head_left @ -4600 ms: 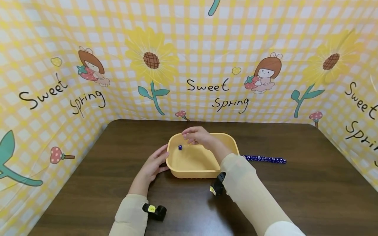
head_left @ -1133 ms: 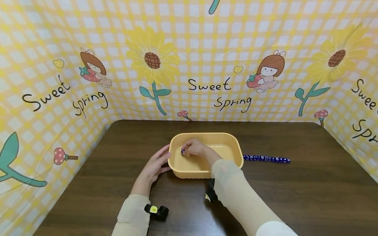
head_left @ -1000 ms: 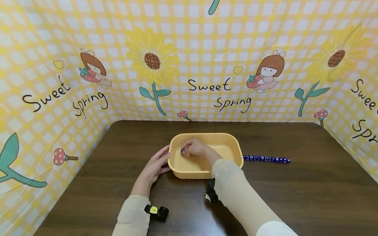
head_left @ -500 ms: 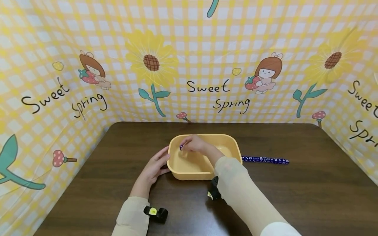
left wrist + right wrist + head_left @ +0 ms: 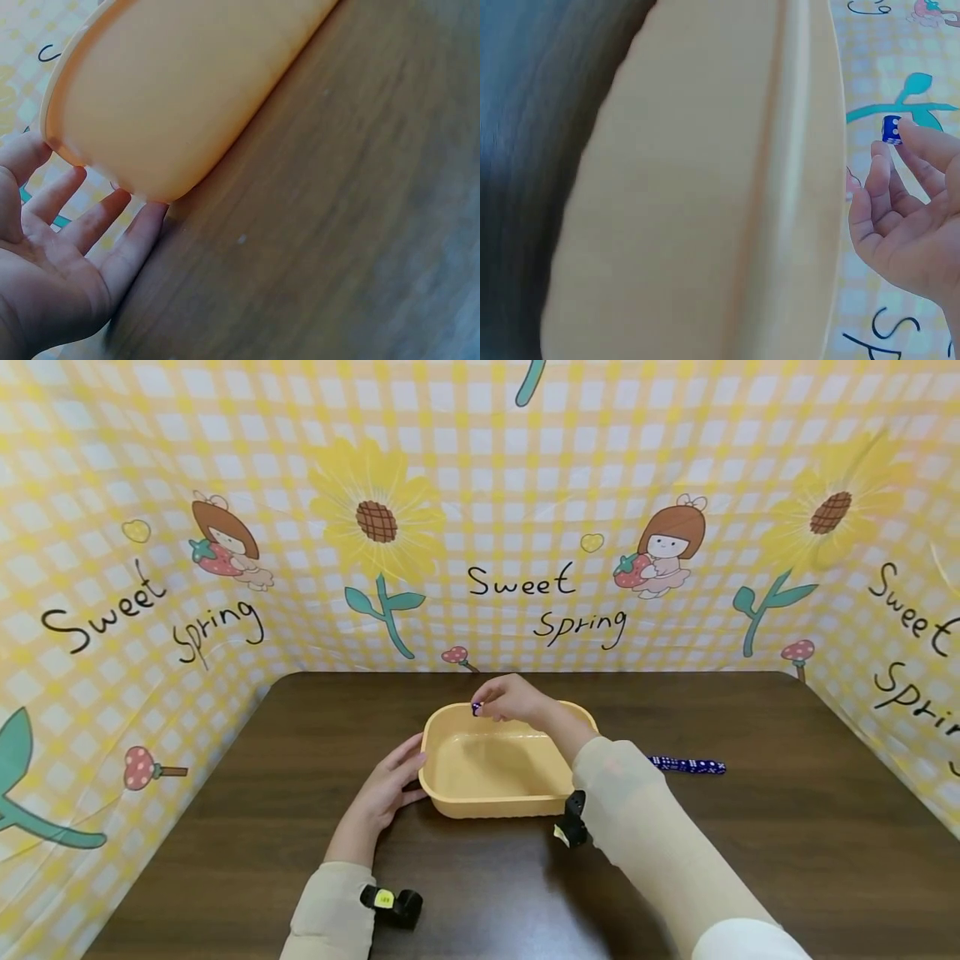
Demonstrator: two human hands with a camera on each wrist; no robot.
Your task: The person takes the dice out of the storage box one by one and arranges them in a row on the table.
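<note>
A small blue die with white dots (image 5: 476, 708) is pinched between the thumb and fingertips of my right hand (image 5: 517, 700), above the far part of a yellow plastic bin (image 5: 487, 807). In the right wrist view the die (image 5: 892, 130) shows clearly at the fingertips, apart from the bin. My left hand (image 5: 386, 783) rests against the bin's left end. Its fairly straight fingers (image 5: 97, 221) touch the bin wall (image 5: 172, 97) in the left wrist view. The visible bin floor holds nothing. My right forearm hides the bin's right end.
To the right of the bin, a straight row of blue dice (image 5: 686, 765) lies on the dark wooden table (image 5: 480, 893); my right sleeve covers its near end. A yellow checked cloth (image 5: 480, 510) stands around the back and sides.
The die lay in the bin's left part at first. My right hand reached in, took hold of it, and has lifted it up and slightly right. The left hand stays at the bin.
</note>
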